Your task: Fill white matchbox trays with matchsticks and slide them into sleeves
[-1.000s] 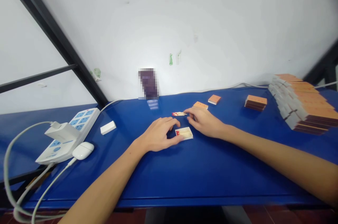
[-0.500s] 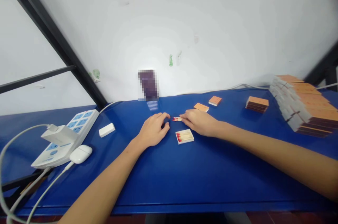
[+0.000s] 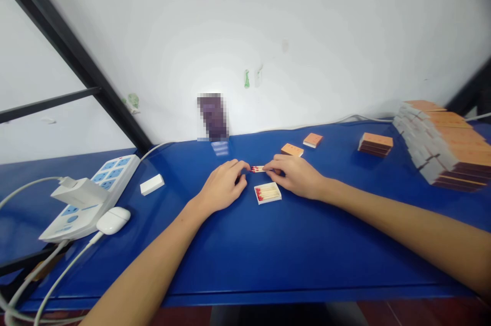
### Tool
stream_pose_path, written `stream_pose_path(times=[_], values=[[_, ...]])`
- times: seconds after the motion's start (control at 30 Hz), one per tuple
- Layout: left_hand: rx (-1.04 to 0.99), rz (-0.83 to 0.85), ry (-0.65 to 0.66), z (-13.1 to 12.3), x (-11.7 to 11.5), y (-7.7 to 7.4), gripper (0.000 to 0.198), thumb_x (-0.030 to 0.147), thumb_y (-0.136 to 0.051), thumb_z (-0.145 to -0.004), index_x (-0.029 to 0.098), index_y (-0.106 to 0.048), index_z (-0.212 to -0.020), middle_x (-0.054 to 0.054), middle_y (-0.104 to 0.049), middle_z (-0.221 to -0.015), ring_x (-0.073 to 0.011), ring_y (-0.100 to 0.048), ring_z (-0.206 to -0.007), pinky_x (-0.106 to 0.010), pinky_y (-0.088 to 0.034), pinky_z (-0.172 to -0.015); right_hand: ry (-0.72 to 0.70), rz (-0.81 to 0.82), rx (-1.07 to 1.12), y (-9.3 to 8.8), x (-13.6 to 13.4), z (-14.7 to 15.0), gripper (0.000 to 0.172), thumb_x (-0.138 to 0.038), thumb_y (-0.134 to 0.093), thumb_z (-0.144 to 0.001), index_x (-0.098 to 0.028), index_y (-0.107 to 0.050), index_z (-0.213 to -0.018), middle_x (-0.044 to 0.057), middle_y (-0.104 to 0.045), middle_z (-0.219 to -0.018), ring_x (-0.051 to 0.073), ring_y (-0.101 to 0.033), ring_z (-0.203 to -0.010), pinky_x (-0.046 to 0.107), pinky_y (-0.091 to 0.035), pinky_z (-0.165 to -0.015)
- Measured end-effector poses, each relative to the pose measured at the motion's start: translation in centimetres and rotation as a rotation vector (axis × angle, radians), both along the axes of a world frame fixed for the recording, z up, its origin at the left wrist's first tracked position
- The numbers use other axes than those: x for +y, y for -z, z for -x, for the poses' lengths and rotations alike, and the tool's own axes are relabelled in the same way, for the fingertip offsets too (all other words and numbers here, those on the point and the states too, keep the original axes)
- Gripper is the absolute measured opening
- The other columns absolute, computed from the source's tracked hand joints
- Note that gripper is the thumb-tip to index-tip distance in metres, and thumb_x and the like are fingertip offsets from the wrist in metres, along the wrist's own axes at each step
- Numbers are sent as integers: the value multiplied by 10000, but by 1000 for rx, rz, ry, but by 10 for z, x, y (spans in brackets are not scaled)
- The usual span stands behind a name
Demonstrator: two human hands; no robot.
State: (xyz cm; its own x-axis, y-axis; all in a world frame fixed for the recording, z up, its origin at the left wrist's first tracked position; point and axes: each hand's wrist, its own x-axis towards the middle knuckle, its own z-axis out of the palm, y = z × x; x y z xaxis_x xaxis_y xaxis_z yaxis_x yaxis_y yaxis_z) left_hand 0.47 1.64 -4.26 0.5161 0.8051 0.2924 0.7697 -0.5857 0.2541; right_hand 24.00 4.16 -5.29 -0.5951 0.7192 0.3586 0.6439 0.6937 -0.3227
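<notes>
A small bunch of red-headed matches [image 3: 258,168] lies level between my two hands. My right hand [image 3: 297,172] pinches the plain ends of the bunch. At the red heads is my left hand [image 3: 226,182], its index fingertip at or touching them and its thumb held apart below. Just in front of the bunch, an open white matchbox tray [image 3: 268,201] holds several matches, heads to the left. Behind my right hand lie an orange matchbox [image 3: 292,150] and, slightly farther back, another matchbox [image 3: 312,140].
A large stack of matchboxes [image 3: 452,136] stands at the right, with a smaller pile [image 3: 376,144] beside it. On the left are a power strip [image 3: 126,162] with cables, a white earbud case [image 3: 113,220] and a white block [image 3: 152,185]. A pixelated dark object [image 3: 215,116] leans on the wall.
My left index finger has come closer to the match heads. My right thumb has shifted away from the index finger a little. The whole view has tilted slightly.
</notes>
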Motion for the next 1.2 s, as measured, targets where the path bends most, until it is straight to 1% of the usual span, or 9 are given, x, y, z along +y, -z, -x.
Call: stream_pose_path(times=[0.1, 0.2, 0.33, 0.47, 0.63, 0.77, 0.93, 1.1, 1.2], values=[[10, 7, -4, 0, 0, 0, 252, 204, -420, -935, 210, -601, -1111, -39, -603, -929, -192, -576, -866, -328, -465, -756, 13, 20, -33, -1, 0, 0, 266, -204, -529, -926, -203, -727, -1103, 43, -640, -848, 157, -578, -747, 263, -411, -652], [15, 14, -6, 1, 0, -1, 268, 213, -414, -941, 208, -616, -1118, -42, -597, -921, -190, -575, -847, -325, -466, -738, -3, 22, -37, -2, 1, 0, 281, -170, -525, -912, -202, -727, -1105, 47, -646, -877, 159, -587, -769, 262, -412, -667], [21, 23, -1, 1, 0, -2, 274, 233, -411, -950, 212, -622, -1124, -43, -590, -914, -190, -574, -832, -317, -462, -714, -23, 36, -26, -1, 2, -2, 287, -161, -520, -910, -206, -731, -1099, 46, -633, -860, 155, -570, -750, 263, -408, -663], [30, 32, 3, 1, 0, -2, 278, 244, -407, -958, 218, -620, -1135, -42, -586, -921, -190, -575, -841, -310, -459, -722, -46, 30, 5, 0, 3, -2, 331, -151, -513, -908, -222, -707, -1166, 30, -610, -829, 143, -542, -714, 260, -398, -665], [18, 23, 12, 1, 1, -1, 258, 228, -409, -953, 215, -602, -1124, -33, -576, -903, -183, -564, -821, -303, -449, -714, -50, 19, -11, -1, 3, -1, 317, -155, -503, -910, -219, -731, -1121, 33, -594, -821, 142, -528, -697, 263, -386, -652], [22, 23, 41, 0, 0, -2, 246, 205, -406, -951, 212, -609, -1089, -26, -566, -878, -172, -555, -787, -292, -442, -699, -53, 25, -12, -2, 2, -1, 331, -145, -497, -909, -218, -725, -1138, 30, -586, -812, 137, -515, -686, 257, -376, -648], [38, 31, 53, 1, 1, -2, 281, 207, -408, -957, 222, -626, -1133, -26, -561, -881, -164, -556, -775, -284, -441, -696, -61, 9, -24, -2, 3, -1, 322, -150, -503, -915, -213, -729, -1135, 35, -587, -817, 137, -509, -693, 258, -363, -652], [30, 35, 70, 1, 1, -1, 295, 205, -412, -957, 230, -624, -1161, -24, -560, -870, -167, -556, -784, -290, -435, -705, -100, 24, -19, -2, 4, -2, 309, -174, -494, -943, -215, -726, -1143, 29, -583, -796, 132, -522, -685, 252, -354, -635], [4, 31, 45, 0, 2, 0, 285, 217, -428, -951, 225, -595, -1181, -18, -567, -843, -181, -550, -792, -306, -435, -719, -108, 28, -6, -2, 3, -1, 319, -181, -494, -947, -211, -706, -1183, 30, -593, -813, 133, -538, -701, 249, -366, -647]])
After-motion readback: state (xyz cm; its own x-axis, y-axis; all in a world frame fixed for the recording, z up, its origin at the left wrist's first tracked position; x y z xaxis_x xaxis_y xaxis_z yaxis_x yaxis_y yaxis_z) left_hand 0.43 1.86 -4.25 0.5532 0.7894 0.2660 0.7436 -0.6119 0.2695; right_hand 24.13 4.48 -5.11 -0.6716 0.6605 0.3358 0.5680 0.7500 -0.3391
